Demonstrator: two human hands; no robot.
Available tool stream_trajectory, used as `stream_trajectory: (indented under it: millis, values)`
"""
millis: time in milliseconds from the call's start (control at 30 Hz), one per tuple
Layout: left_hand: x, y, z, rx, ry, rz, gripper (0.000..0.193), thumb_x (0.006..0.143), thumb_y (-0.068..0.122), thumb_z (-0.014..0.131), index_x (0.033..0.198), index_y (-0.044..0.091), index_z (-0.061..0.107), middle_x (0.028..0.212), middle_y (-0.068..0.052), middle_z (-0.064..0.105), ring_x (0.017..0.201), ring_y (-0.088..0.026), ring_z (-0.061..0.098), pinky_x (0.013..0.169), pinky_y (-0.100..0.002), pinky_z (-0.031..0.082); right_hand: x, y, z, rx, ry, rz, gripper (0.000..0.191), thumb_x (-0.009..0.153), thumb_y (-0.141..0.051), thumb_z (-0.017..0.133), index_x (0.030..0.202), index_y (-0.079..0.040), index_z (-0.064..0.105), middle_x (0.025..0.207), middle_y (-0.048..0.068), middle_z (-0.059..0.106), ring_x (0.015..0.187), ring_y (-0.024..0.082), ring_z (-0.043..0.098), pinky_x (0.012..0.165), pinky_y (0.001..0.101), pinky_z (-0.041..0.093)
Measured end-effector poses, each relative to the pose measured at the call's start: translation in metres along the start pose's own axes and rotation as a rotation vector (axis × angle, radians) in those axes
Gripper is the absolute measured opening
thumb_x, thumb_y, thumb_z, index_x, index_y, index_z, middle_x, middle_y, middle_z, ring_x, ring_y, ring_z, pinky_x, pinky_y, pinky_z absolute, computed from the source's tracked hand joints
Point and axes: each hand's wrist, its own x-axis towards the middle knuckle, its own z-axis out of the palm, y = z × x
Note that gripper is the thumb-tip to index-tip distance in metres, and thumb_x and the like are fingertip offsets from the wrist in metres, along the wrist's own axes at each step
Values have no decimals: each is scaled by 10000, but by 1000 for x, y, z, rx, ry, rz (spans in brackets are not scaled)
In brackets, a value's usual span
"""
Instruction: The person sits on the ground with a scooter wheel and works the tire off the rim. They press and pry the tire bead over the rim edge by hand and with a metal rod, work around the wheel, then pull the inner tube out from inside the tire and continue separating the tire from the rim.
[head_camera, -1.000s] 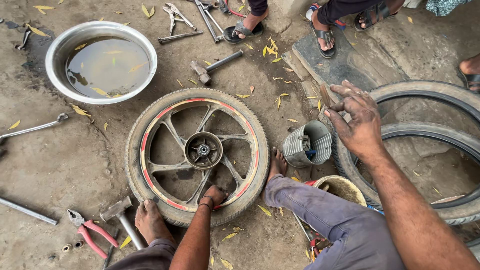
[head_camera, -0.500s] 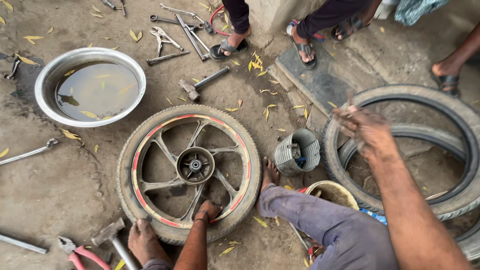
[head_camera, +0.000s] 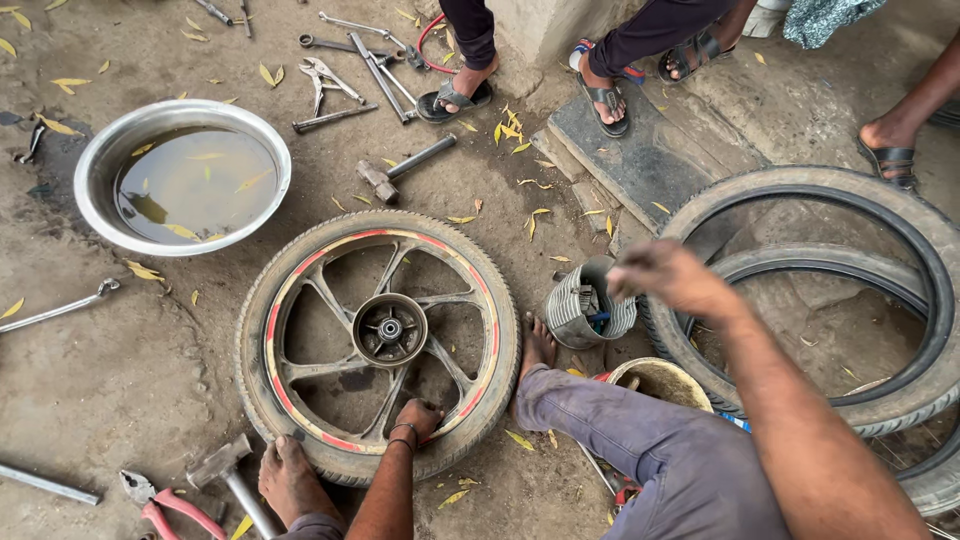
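A motorcycle wheel (head_camera: 480, 290) with a red-striped alloy rim and a dusty tyre lies flat on the dirt between my bare feet. My left hand (head_camera: 418, 418) rests on its near edge, fingers curled over the tyre and rim. Blurred by motion, my right hand (head_camera: 672, 280) hovers just right of a ribbed metal can (head_camera: 575, 310) with blue items inside. I cannot tell whether it holds anything. The can stands between the wheel and two loose tyres (head_camera: 900, 200).
A steel basin (head_camera: 100, 160) of murky water sits at the far left. A hammer (head_camera: 400, 170), wrenches (head_camera: 350, 60), a second hammer (head_camera: 225, 470), red-handled pliers (head_camera: 165, 508) and a yellowish bucket (head_camera: 660, 380) lie around. Other people's sandalled feet (head_camera: 605, 100) stand at the top.
My right hand has come off the loose tyres and moved left toward the ribbed can. My left hand has stayed on the wheel's near edge.
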Motion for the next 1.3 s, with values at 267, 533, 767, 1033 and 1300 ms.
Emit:
stream_trajectory:
  millis: [267,533,767,1033,1300]
  values:
    - [-2,6,-10,46,-45,-46,424,827,398,818,1076,56,779,1179,-171,729,1144,-332,686,987,-409,528,37,38,123,-749,-456,-100,242,826,-284,777,959,-82,771,908,119,749,830,264,714,779,444,562]
    - [-12,18,-8,104,-87,52,432,829,438,770,1057,74,803,1148,-166,765,1115,-328,730,975,-430,546,-3,24,208,-1085,-541,-143,191,821,-110,654,930,-16,780,986,220,738,956,365,719,868,478,568]
    - [-38,10,-13,127,109,73,378,817,428,763,1077,157,808,1129,-154,750,1096,-332,712,965,-454,559,-26,45,316,-1076,-676,-102,254,825,-271,734,875,-24,764,956,199,733,929,349,712,808,497,581]
    - [-42,-35,-43,-50,172,-3,334,805,152,668,1127,96,740,1229,-216,690,1167,-395,655,987,-505,523,7,43,369,-1081,-786,-242,242,854,-123,620,1042,-64,760,1078,201,733,999,381,709,862,502,561]
    - [-56,-28,-77,-173,330,177,327,762,301,751,1018,99,774,1083,-201,736,1046,-393,700,888,-482,566,61,47,360,-655,-318,-230,391,926,-404,720,1107,-58,725,1024,209,751,954,379,728,874,469,568]
